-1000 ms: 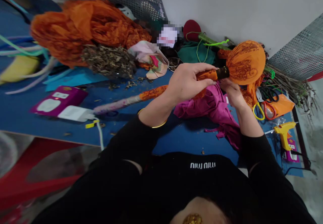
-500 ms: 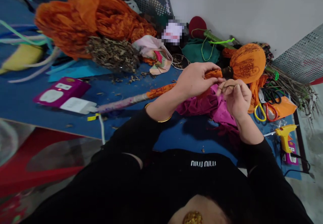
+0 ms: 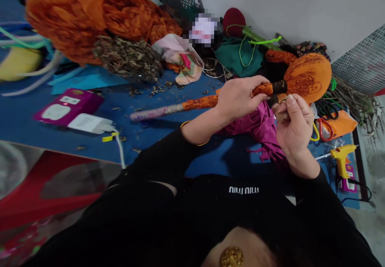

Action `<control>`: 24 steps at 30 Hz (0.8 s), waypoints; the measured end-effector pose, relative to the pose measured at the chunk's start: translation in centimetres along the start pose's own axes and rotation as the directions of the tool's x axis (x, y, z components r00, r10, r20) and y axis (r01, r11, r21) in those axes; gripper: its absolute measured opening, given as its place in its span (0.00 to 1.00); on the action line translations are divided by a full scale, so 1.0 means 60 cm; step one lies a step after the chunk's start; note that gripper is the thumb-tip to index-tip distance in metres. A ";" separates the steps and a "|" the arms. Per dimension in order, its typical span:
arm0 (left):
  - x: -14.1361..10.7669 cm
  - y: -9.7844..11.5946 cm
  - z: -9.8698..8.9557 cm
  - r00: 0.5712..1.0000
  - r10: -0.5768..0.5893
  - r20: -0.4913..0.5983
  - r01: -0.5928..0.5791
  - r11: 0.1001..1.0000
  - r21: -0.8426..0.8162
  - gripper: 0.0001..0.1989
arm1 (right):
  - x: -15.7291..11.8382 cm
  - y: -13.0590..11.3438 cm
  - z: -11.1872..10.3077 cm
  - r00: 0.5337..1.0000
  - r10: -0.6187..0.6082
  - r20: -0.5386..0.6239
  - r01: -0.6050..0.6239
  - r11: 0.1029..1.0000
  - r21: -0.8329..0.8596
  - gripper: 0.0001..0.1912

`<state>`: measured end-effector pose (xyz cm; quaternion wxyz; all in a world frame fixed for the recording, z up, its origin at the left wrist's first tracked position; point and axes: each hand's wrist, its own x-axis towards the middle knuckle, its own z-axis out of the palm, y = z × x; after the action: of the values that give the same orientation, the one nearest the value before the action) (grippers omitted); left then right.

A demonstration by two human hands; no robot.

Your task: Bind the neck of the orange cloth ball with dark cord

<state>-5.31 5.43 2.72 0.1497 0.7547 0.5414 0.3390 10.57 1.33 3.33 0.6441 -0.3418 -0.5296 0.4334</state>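
A long stick wrapped in printed orange cloth lies slantwise over the table, its left end pale and purple-stained. At its right end is a round orange cloth-covered head, with a dark band around the neck. My left hand is closed around the wrapped stick just left of that band. Just below the neck, my right hand pinches a thin brownish strand, mostly hidden by the fingers. Magenta cloth lies bunched under both hands.
Orange cloth, dried plant matter and a purple power strip occupy the left. Teal cloth and a dark red ball-like head are at the back. Scissors and a yellow glue gun lie right.
Both hands and the wrapped stick have shifted right in view. The round head now partly covers the things behind it, and the right hand has turned, showing more palm.
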 end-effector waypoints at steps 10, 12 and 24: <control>0.011 -0.001 0.000 0.993 -0.071 0.096 0.060 0.992 0.107 0.21 | 0.017 0.000 -0.022 0.952 -0.221 0.213 0.259 0.951 -0.170 0.18; 0.011 0.000 -0.001 0.990 -0.076 0.115 0.059 0.987 0.147 0.21 | 0.031 -0.006 -0.034 0.899 -0.346 0.269 0.414 0.872 -0.263 0.17; 0.000 0.011 0.002 0.972 -0.059 0.229 0.001 0.969 0.245 0.20 | 0.073 0.009 -0.056 0.842 -0.369 0.394 0.507 0.791 -0.343 0.17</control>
<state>-4.78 5.21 3.05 0.1239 0.7939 0.5687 0.1762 14.01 5.63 3.85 0.5447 -0.2707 -0.7710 0.1885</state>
